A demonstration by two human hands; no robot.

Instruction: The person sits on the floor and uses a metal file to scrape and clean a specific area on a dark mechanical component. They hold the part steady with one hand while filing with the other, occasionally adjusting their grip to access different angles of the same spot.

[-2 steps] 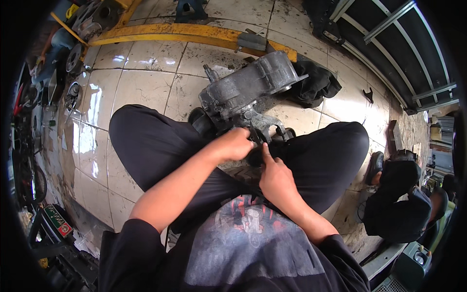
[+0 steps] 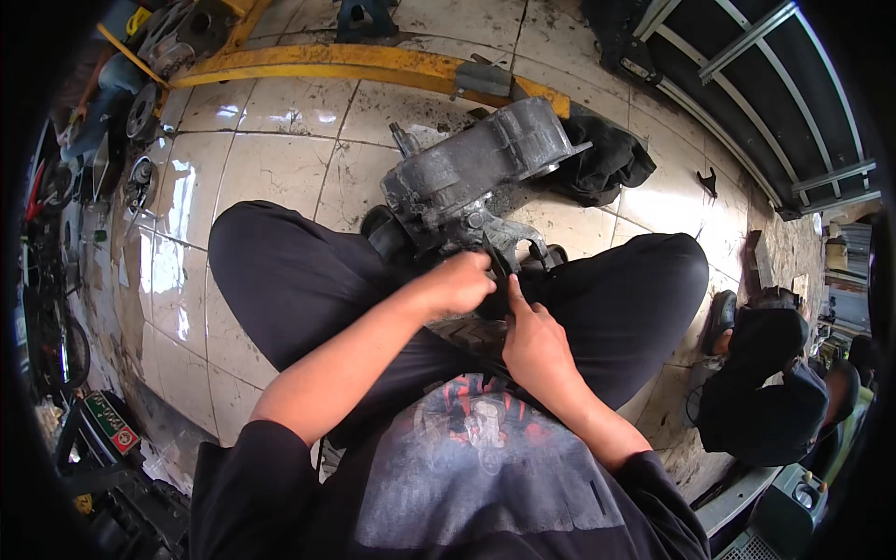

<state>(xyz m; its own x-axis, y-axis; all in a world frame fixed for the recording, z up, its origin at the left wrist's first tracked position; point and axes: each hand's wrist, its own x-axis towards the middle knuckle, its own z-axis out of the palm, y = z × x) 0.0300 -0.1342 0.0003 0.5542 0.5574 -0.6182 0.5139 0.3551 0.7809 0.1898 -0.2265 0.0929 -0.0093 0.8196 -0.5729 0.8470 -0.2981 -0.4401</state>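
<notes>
A grey, grimy metal engine casing (image 2: 481,159) lies on the tiles between my bent knees, its bracket (image 2: 513,238) toward me. My left hand (image 2: 457,285) is closed on a slender dark piece (image 2: 495,261) at the casing's near underside; I cannot make out exactly what it is. My right hand (image 2: 537,345) is just right of it, index finger stretched onto that piece and the other fingers curled; what they hold, if anything, is hidden. A crumpled black object (image 2: 597,159), perhaps cloth, sits behind the casing on the right.
A yellow metal beam (image 2: 327,62) crosses beyond the casing. A large black, silver-railed object (image 2: 756,93) is top right. A co-worker's dark-clothed legs (image 2: 756,411) are at right, another person's leg (image 2: 112,103) at far left. Motorbike parts (image 2: 140,177) line the left; a small dark fork-shaped piece (image 2: 707,182) lies right.
My left hand has shifted slightly rightward and down. My right hand has moved a little to the right. The casing has not visibly moved.
</notes>
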